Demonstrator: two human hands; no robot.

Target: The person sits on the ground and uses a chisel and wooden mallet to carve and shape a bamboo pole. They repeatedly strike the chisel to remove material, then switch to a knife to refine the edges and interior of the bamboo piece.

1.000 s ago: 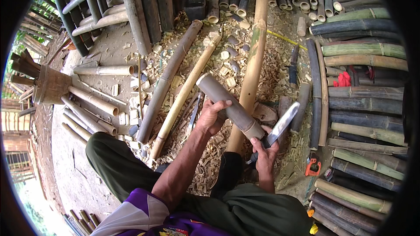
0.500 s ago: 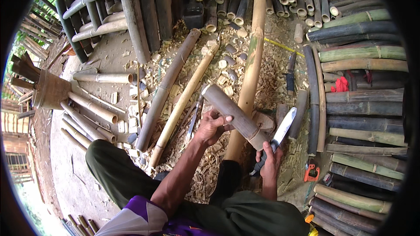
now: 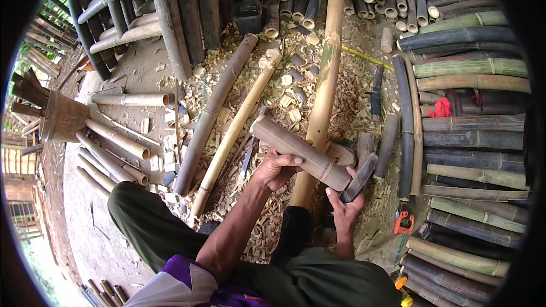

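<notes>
A short brown bamboo section (image 3: pixel 301 150) lies slantwise in front of me, its upper end pointing left. My left hand (image 3: pixel 277 170) is closed round its middle from below. At its lower right end, my right hand (image 3: pixel 346 210) grips a large knife (image 3: pixel 363 176), the broad blade now dark and turned beside the bamboo's end. How far the blade touches the bamboo, I cannot tell. Under the section runs a long pale bamboo pole (image 3: pixel 328 79), with a round wooden block (image 3: pixel 341 153) beside it.
Wood chips cover the ground around a dark pole (image 3: pixel 215 116) and a thin pale pole (image 3: pixel 236 128). Bamboo lengths (image 3: pixel 472 139) are stacked at right, near an orange-handled tool (image 3: pixel 404 222) and a red cloth (image 3: pixel 442 108). A basket (image 3: pixel 65 116) stands at left.
The knife has rotated in my right hand, so its bright blade face now looks dark. The bamboo section has shifted slightly left and down at its upper end.
</notes>
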